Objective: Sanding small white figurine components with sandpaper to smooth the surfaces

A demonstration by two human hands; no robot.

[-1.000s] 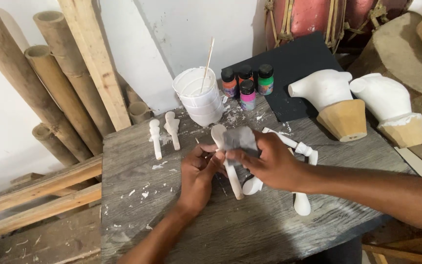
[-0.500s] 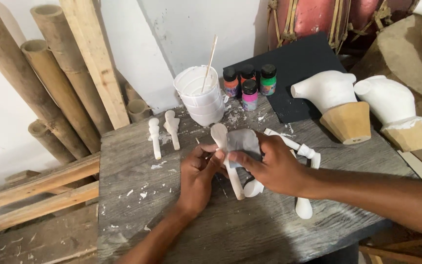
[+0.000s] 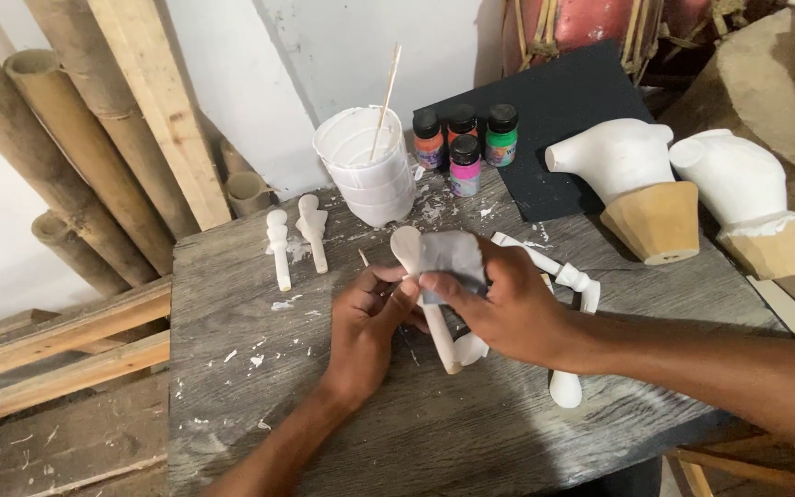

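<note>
White spoon-shaped piece [image 3: 427, 304] gripped by left hand [image 3: 370, 322]; grey sandpaper [image 3: 451, 260] pinched by right hand [image 3: 508, 308], mid-table [image 3: 232, 414], edges well apart.

Weathered grey wooden table [image 3: 232, 405] flecked with white chips, white plastic cup [image 3: 365, 170] with stick at far centre, four small paint bottles [image 3: 465, 140] beside it, two white carved pieces [image 3: 294, 237] far left, black board [image 3: 563, 120] far right

the table [image 3: 232, 405] is rough, weathered grey wood flecked with white; the spoon-shaped piece [image 3: 420, 285] looks matt white, like plaster, and the sheet [image 3: 453, 260] pressed on it is dull grey, like sandpaper; far off, the tub [image 3: 361, 170] is smooth white plastic, the paint pots [image 3: 465, 145] glossy, the bamboo poles [image 3: 66, 156] dry and matt
</note>
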